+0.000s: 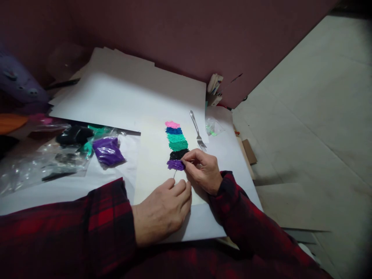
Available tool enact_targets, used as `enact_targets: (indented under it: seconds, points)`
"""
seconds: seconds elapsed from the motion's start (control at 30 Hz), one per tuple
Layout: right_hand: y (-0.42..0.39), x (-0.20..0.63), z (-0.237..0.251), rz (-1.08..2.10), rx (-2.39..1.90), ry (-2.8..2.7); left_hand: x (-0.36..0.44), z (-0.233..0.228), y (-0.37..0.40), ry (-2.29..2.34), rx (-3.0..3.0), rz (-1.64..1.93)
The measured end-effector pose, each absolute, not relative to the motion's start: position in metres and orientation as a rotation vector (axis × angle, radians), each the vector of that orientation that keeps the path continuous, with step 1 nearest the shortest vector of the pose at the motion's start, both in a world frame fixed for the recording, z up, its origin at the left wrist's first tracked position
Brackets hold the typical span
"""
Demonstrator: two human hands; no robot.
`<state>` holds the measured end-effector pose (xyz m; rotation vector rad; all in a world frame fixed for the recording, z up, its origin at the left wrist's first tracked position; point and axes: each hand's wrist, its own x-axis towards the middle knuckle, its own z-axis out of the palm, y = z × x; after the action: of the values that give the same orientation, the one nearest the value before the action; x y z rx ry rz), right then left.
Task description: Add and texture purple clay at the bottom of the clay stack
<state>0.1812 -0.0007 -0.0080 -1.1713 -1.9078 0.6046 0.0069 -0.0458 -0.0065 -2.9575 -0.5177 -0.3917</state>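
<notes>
A column of textured, clay-like bands lies on a cream sheet (pixel 151 155): a pink band (pixel 172 124), a blue band (pixel 174 131), a green band (pixel 178 145), a black band (pixel 178 155) and, lowest, a purple band (pixel 175 165). My left hand (pixel 162 209) is closed below the purple band. From its fingers a thin, needle-like tool (pixel 174 174) reaches up to that band's lower edge. My right hand (pixel 203 170) pinches at the right end of the purple and black bands; whatever is between its fingertips is too small to name. A metal fork (pixel 197 130) lies right of the bands.
Left on the table are a bag of purple clay (pixel 108 151), a black lump (pixel 74 135) in plastic and other clear bags. Large white sheets (pixel 124 89) lie behind. A small clear bag (pixel 213 127) sits near the right table edge, with tiled floor beyond.
</notes>
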Motion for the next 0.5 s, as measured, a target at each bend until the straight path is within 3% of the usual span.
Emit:
enact_targets:
  seconds: [0.5]
  points:
    - [0.0003, 0.1813, -0.0097, 0.721, -1.193, -1.855, 0.0066, -0.0070, -0.0468, -0.520, -2.962, -0.372]
